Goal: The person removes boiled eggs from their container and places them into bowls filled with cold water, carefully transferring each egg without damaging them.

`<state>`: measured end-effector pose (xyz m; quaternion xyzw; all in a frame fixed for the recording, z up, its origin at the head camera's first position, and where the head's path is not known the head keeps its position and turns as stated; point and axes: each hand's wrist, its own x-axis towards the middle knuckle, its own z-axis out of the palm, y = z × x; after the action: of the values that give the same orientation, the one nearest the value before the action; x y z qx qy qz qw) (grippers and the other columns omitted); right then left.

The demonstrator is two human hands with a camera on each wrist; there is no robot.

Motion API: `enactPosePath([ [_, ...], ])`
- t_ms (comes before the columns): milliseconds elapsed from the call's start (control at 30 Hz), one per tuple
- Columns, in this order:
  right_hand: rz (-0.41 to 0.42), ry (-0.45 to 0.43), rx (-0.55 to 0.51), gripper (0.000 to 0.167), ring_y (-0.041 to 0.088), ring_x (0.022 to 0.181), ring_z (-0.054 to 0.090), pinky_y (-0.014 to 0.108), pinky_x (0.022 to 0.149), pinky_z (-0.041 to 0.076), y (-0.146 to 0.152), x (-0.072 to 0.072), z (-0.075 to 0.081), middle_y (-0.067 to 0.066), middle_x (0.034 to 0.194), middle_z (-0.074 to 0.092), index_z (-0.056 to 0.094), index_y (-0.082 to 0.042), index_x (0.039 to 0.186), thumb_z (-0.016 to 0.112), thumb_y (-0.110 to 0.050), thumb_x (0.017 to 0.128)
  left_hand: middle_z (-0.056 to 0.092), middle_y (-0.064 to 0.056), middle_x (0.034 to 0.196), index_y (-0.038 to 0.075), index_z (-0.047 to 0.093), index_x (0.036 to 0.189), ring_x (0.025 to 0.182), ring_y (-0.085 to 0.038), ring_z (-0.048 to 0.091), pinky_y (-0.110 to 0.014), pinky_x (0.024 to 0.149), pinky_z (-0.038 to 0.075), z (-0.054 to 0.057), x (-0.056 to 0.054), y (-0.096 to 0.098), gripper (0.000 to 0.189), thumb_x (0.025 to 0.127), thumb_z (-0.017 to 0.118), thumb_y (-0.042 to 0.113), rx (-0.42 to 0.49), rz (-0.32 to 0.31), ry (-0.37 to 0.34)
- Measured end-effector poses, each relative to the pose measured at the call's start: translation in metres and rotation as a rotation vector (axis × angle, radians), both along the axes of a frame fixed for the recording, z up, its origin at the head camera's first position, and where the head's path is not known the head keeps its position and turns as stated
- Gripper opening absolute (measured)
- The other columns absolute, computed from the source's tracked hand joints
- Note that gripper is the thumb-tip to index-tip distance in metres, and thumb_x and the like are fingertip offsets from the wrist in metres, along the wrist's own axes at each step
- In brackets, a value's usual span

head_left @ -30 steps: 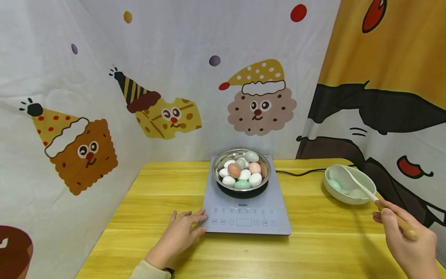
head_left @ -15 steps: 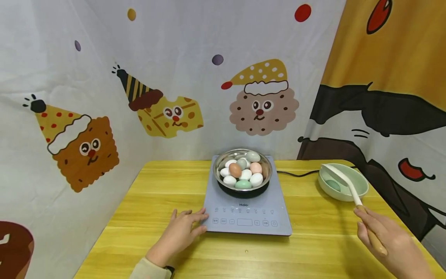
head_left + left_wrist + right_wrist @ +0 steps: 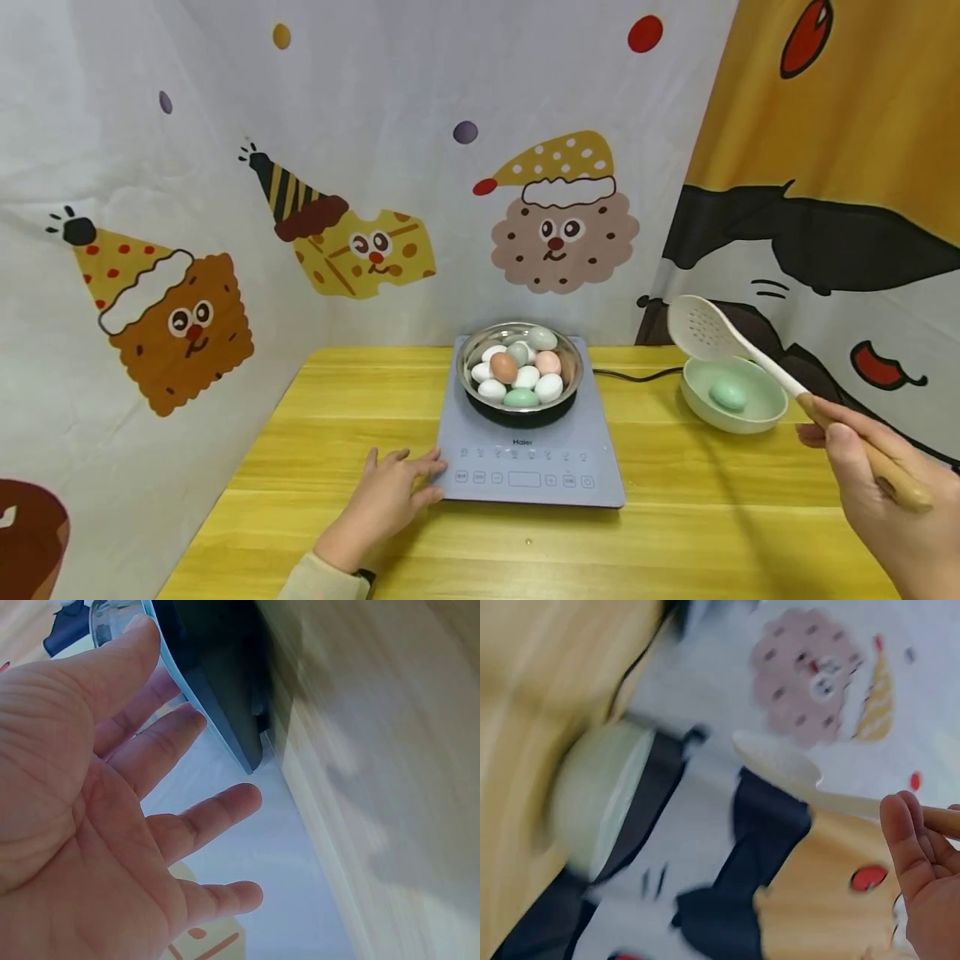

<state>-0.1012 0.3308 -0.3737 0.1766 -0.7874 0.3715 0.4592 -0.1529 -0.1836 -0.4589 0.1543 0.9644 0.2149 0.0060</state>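
My right hand [image 3: 892, 492] grips the wooden handle of a white slotted spoon [image 3: 705, 327]. The spoon's holed head is raised above and behind a pale green bowl [image 3: 738, 425], and no egg lies in it. Inside that bowl sits a light green egg [image 3: 727, 394]. My left hand [image 3: 386, 500] has its fingers spread, thumb and fingertips at the left edge of a grey induction cooker [image 3: 525, 492]; the left wrist view shows the palm and the cooker's raised edge [image 3: 199, 709]. A steel pan [image 3: 573, 387] on the cooker holds several white, brown, pink and green eggs [image 3: 525, 377].
A black cord [image 3: 637, 377] runs from behind the cooker towards the bowl. The yellow wooden table [image 3: 360, 400] ends at a printed cloth [image 3: 390, 92] along the back and sides. Near the right wrist camera, the bowl [image 3: 592, 795] appears blurred.
The slotted spoon has come up out of the bowl and turned its holed face into view. The bowl has shifted slightly left. My left hand stays at the cooker's edge.
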Motion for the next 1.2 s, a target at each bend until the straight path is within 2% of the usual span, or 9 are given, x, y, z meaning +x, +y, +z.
enactPosePath([
  [133, 0.436, 0.132, -0.102, 0.022, 0.007, 0.102, 0.079, 0.012, 0.097, 0.059, -0.039, -0.019, 0.018, 0.018, 0.125, 0.079, 0.062, 0.033, 0.114, 0.056, 0.018, 0.1, 0.066, 0.004, 0.151, 0.022, 0.077, 0.132, 0.14, -0.052, 0.057, -0.088, 0.118, 0.021, 0.0, 0.0, 0.0, 0.042, 0.093, 0.082, 0.035, -0.014, 0.001, 0.009],
  [200, 0.6, 0.141, -0.116, 0.022, 0.012, 0.103, 0.079, 0.015, 0.096, 0.06, -0.06, -0.03, 0.022, 0.023, 0.123, 0.078, 0.06, 0.035, 0.114, 0.054, 0.02, 0.1, 0.066, 0.003, 0.152, 0.023, 0.076, 0.132, 0.142, -0.053, 0.055, -0.088, 0.118, 0.02, 0.0, 0.0, 0.0, 0.041, 0.093, 0.081, 0.035, -0.015, -0.002, 0.015],
  [267, 0.645, 0.111, -0.079, 0.022, 0.009, 0.102, 0.079, 0.015, 0.094, 0.061, -0.078, -0.044, 0.021, 0.016, 0.124, 0.08, 0.063, 0.032, 0.115, 0.053, 0.02, 0.099, 0.066, 0.003, 0.152, 0.023, 0.076, 0.132, 0.144, -0.054, 0.052, -0.089, 0.118, 0.02, -0.002, 0.001, 0.0, 0.041, 0.094, 0.081, 0.035, -0.016, -0.001, 0.023],
  [400, 0.552, 0.05, 0.056, 0.028, -0.002, 0.098, 0.077, 0.011, 0.086, 0.061, -0.103, -0.069, 0.011, -0.002, 0.12, 0.081, 0.073, 0.018, 0.115, 0.056, 0.02, 0.093, 0.065, 0.002, 0.153, 0.023, 0.076, 0.132, 0.147, -0.054, 0.049, -0.089, 0.119, 0.018, -0.004, 0.001, 0.0, 0.04, 0.094, 0.08, 0.036, -0.016, -0.007, 0.04],
  [533, 0.506, 0.082, 0.136, 0.024, -0.006, 0.097, 0.076, 0.007, 0.076, 0.059, -0.116, -0.088, 0.0, -0.002, 0.114, 0.082, 0.077, 0.01, 0.114, 0.065, 0.014, 0.093, 0.065, 0.002, 0.153, 0.023, 0.076, 0.133, 0.147, -0.055, 0.049, -0.089, 0.118, 0.013, -0.005, 0.0, -0.001, 0.041, 0.095, 0.08, 0.036, -0.019, -0.022, 0.045],
  [633, 0.52, 0.084, 0.139, 0.024, -0.006, 0.098, 0.076, 0.008, 0.075, 0.06, -0.12, -0.096, -0.004, 0.001, 0.114, 0.083, 0.077, 0.01, 0.115, 0.067, 0.012, 0.093, 0.065, 0.002, 0.152, 0.023, 0.076, 0.132, 0.148, -0.056, 0.047, -0.09, 0.118, 0.008, -0.005, 0.0, -0.003, 0.04, 0.095, 0.081, 0.037, -0.018, -0.032, 0.045],
  [900, 0.513, -0.011, 0.128, 0.036, -0.006, 0.093, 0.077, 0.01, 0.077, 0.061, -0.119, -0.093, -0.005, -0.006, 0.114, 0.082, 0.078, 0.005, 0.119, 0.065, 0.019, 0.088, 0.066, 0.001, 0.152, 0.023, 0.077, 0.131, 0.149, -0.056, 0.045, -0.09, 0.118, 0.003, -0.001, 0.0, -0.006, 0.039, 0.094, 0.082, 0.036, -0.025, -0.047, 0.045],
  [1100, 0.497, -0.038, 0.163, 0.039, -0.003, 0.091, 0.077, 0.01, 0.074, 0.061, -0.115, -0.088, -0.003, -0.003, 0.11, 0.083, 0.078, 0.004, 0.12, 0.065, 0.019, 0.087, 0.065, 0.0, 0.152, 0.022, 0.076, 0.131, 0.15, -0.056, 0.044, -0.089, 0.118, 0.003, 0.0, 0.001, -0.005, 0.04, 0.095, 0.081, 0.036, -0.02, -0.049, 0.025],
  [1200, 0.485, -0.124, 0.139, 0.038, -0.002, 0.09, 0.077, 0.012, 0.077, 0.062, -0.113, -0.085, -0.003, -0.009, 0.109, 0.082, 0.078, 0.002, 0.122, 0.063, 0.018, 0.091, 0.066, 0.0, 0.152, 0.021, 0.076, 0.131, 0.15, -0.056, 0.044, -0.089, 0.118, 0.003, 0.0, 0.001, -0.005, 0.04, 0.095, 0.081, 0.036, -0.016, -0.05, 0.021],
])
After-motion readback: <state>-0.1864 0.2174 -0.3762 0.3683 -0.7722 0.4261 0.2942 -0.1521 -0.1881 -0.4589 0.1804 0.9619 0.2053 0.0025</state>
